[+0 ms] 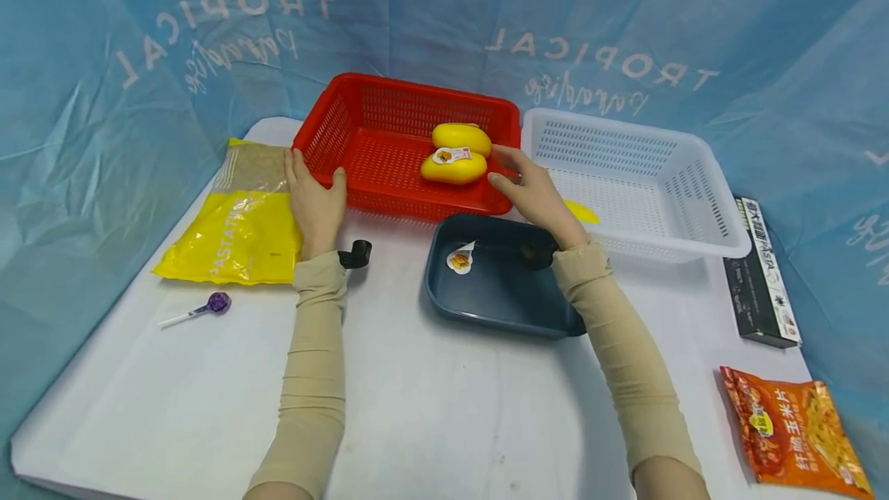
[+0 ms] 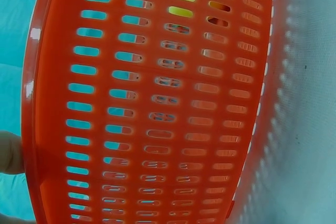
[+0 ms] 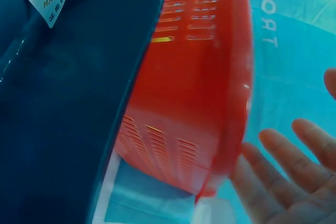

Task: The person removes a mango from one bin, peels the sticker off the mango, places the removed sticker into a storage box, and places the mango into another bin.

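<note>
Red slotted plastic basket: sitting on the white table, at the back, just beside the white slotted plastic basket and touching or nearly touching the dark blue plastic tray in front of it.

Left hand: gripping the red basket's near left corner, thumb hooked over the rim, fingers lying along the outer wall; a fingertip peeking in at the edge of the left wrist view beside the slotted wall.

Right hand: resting at the red basket's near right corner, fingers straight and relaxed, reaching toward the rim; in the right wrist view the fingers lying spread and flat just beside the red wall, not closing on it.

Two yellow mango-shaped fruits with a paper label: lying side by side inside the red basket, touching each other, toward its right half.

Blue tray: holding only a loose mango label.

Progress, judging from the layout: fruits already lying in the red basket; basket steadied by one hand only, not lifted, second hand not yet taking hold.

Elsewhere: yellow pasta bag lying left of the basket; purple lollipop near the front left; black box and orange snack packet resting at the right.
</note>
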Motion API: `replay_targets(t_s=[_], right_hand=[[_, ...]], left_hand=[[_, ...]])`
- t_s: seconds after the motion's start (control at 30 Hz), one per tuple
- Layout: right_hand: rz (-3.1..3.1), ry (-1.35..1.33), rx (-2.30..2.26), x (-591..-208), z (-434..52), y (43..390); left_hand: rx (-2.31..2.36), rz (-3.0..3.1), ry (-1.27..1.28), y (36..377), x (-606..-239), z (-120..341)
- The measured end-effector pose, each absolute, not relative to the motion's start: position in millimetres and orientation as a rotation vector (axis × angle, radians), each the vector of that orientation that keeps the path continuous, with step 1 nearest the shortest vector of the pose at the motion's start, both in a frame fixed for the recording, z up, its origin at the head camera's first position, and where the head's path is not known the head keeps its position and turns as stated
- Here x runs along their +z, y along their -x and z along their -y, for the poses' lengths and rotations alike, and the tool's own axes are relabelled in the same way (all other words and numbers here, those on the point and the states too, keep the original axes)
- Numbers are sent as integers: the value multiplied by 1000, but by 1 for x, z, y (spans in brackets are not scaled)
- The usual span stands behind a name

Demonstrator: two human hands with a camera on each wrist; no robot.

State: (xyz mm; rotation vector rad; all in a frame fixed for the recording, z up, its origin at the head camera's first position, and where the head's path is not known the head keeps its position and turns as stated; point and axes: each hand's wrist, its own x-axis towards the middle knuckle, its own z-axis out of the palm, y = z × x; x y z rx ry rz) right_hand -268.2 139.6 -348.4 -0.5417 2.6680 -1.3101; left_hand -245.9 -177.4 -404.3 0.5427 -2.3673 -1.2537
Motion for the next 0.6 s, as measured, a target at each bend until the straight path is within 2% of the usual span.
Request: replay_targets(t_s=[0.6], right_hand=[[-2646,567,-1265,-360,-120,299]], left_hand=[[-1278,2325,-554,247,-407,178]])
